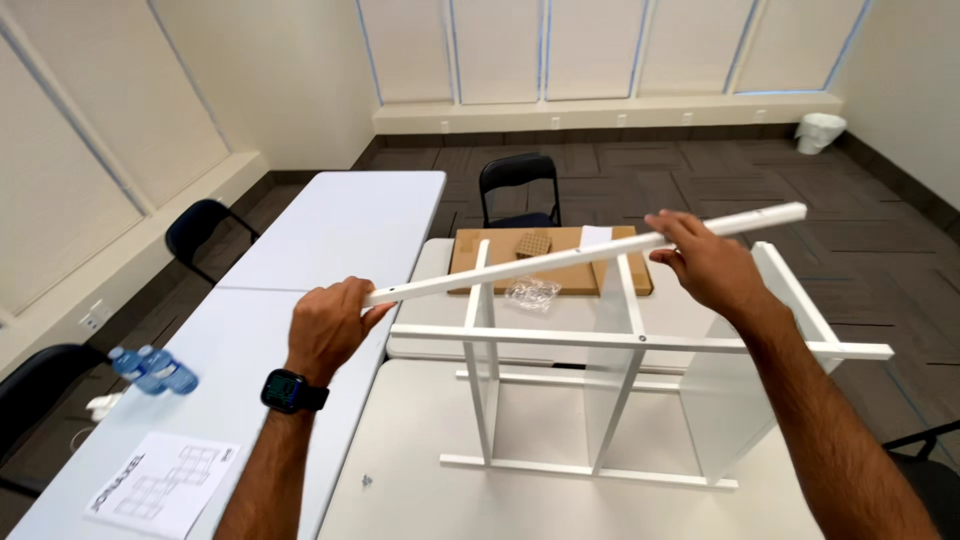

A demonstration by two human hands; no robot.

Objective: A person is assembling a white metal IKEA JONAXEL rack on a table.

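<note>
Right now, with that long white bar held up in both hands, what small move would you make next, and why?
Probably lower the white bar toward the white frame. The left hand grips one end and the right hand steadies it further along, so it hangs tilted, apart from the frame's top rail, which lies almost directly beneath.

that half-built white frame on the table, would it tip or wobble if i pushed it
Probably wobbly: the frame is made of thin white rails, and its upper side looks open. It may slide rather than tip, since its long bottom rail lies flat on the smooth table. It looks light, as both hands, left and right, lift a matching rail easily.
</note>
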